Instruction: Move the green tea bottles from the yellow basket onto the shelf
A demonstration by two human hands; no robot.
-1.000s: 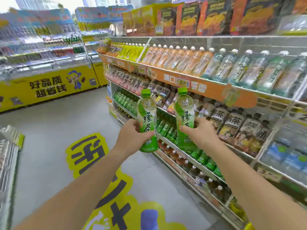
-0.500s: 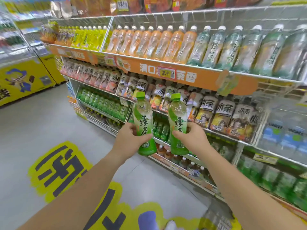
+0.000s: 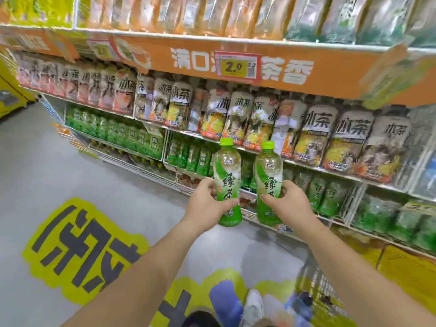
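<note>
— At the drinks shelf [image 3: 318, 167], where do we stand?

— We have one green tea bottle in each fist. Our left hand [image 3: 207, 204] is wrapped round the left bottle [image 3: 227, 182] and our right hand [image 3: 287, 204] round the right bottle [image 3: 269, 182]. Both bottles are upright, caps up, held in the air in front of the green row [image 3: 330, 197] and touching no tier yet.

— What could go wrong from here?

— We judge the main risk is that both hands are full. With no spare hand to steady the stock, a bottle pushed in could knock over the ones at the front of that row. The two bottles are also close together, so they might bump as we reach in. We could also land on the wrong tier, since the tier just above holds a different tea.

— And a drop?

— Possible if our fingers slide on the label, and then a bottle would fall to the floor [image 3: 94, 161].

— How many of each?

— Two bottles in hand and two hands on them. We can read one price tag [image 3: 238, 67], which says 2.0. The shelved green bottles are too blurred to count, and we cannot pick out the yellow basket for certain.
</note>
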